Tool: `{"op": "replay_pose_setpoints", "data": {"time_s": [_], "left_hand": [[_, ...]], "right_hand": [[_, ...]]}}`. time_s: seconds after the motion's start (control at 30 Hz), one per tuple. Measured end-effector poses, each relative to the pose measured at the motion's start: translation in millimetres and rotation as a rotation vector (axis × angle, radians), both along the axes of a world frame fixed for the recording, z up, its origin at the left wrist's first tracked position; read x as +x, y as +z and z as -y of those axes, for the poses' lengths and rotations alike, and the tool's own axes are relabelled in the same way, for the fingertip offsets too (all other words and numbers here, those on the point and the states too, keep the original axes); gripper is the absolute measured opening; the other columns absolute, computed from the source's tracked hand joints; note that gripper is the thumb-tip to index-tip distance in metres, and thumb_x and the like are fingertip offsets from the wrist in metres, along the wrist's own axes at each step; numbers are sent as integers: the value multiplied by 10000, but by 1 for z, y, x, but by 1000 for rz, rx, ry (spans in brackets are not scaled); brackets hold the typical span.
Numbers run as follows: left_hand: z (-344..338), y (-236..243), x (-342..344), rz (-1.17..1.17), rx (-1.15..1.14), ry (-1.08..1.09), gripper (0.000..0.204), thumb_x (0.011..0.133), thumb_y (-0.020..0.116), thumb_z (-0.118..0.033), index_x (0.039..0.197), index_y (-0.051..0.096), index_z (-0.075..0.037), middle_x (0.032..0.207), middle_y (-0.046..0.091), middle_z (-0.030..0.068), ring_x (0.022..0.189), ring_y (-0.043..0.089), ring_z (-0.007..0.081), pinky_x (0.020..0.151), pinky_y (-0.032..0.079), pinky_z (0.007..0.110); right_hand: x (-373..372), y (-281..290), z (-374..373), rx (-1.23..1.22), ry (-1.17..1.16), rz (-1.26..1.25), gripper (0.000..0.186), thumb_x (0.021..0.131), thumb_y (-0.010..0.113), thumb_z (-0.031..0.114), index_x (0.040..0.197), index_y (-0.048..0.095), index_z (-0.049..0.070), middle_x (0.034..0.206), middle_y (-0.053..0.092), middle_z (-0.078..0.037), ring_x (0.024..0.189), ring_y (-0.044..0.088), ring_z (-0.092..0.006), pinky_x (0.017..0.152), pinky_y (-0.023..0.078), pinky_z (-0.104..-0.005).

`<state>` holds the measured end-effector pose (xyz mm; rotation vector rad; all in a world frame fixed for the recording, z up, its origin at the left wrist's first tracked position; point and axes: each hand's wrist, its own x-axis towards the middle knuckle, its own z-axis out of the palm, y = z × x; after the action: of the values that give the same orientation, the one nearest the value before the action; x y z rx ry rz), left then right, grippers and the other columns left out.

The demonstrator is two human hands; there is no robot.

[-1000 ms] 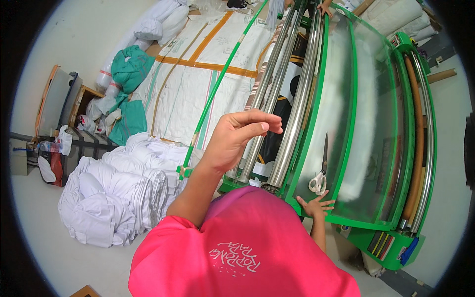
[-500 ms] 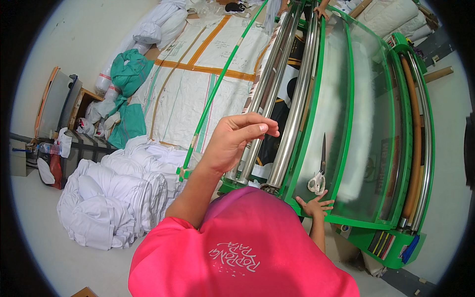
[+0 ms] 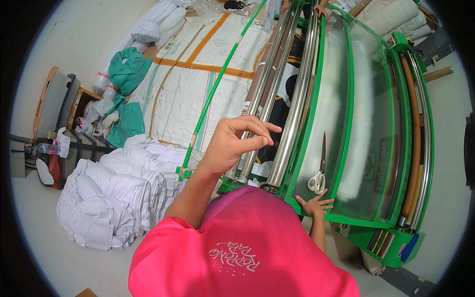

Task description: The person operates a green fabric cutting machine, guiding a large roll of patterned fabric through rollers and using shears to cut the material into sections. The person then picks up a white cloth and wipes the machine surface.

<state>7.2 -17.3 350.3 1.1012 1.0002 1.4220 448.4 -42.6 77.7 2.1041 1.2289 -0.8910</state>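
Note:
My left hand (image 3: 245,138) is raised over the machine's long steel rollers (image 3: 292,131), thumb and a fingertip curled together with nothing visible between them. Patterned brown-and-white material (image 3: 264,67) and black printed material (image 3: 283,123) lie among and beneath the rollers. Spread fingers of my right hand (image 3: 314,205) rest on the green frame (image 3: 346,219) at the near end of the frosted panel (image 3: 368,123). Just above them, scissors with white handles (image 3: 316,183) lie on the panel, blades pointing away from me.
A co-worker's hand (image 3: 321,10) grips the machine's far end. Piled white fabric (image 3: 114,198) lies left, near a long green bar (image 3: 213,91). Beyond are taped white sheets (image 3: 183,104), teal bundles (image 3: 126,126) and wrapped rolls (image 3: 156,27). A wooden roller (image 3: 410,138) runs along the right.
My left hand's thumb and fingers have curled into a rounder shape, slightly lower. The material on the far-left roller now shows more brown and less stripe. My right hand stays put.

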Motion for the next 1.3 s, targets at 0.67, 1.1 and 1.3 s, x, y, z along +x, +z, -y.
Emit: {"op": "replay_pose_setpoints", "data": {"time_s": [0.67,1.1,1.3], "left_hand": [[-8,-452,-84,-707,-852,151,778,997,732,-590,1435,712,53,1361,749,314,1333,695,450,1150,529,474],[-17,-510,-72,-1038,-986,-84,577,961,729,-353,1433,599,-46,1300,736,315,1220,719,494,1048,565,587],[-36,-538,-68,-1250,-857,-115,371,1053,603,-345,1264,631,-40,1151,791,263,1108,773,475,922,616,585]], "right_hand": [[15,-29,-5,-123,118,79,1787,664,693,1060,1663,-410,71,1630,-398,-512,1576,-165,-751,1249,186,-835],[-4,2,-17,-229,-28,38,1844,621,707,1072,1655,-400,21,1590,-472,-495,1525,-351,-712,1257,121,-834],[4,-19,-21,-345,62,65,1835,635,715,1060,1651,-403,17,1588,-498,-472,1501,-403,-700,1261,92,-837]]}}
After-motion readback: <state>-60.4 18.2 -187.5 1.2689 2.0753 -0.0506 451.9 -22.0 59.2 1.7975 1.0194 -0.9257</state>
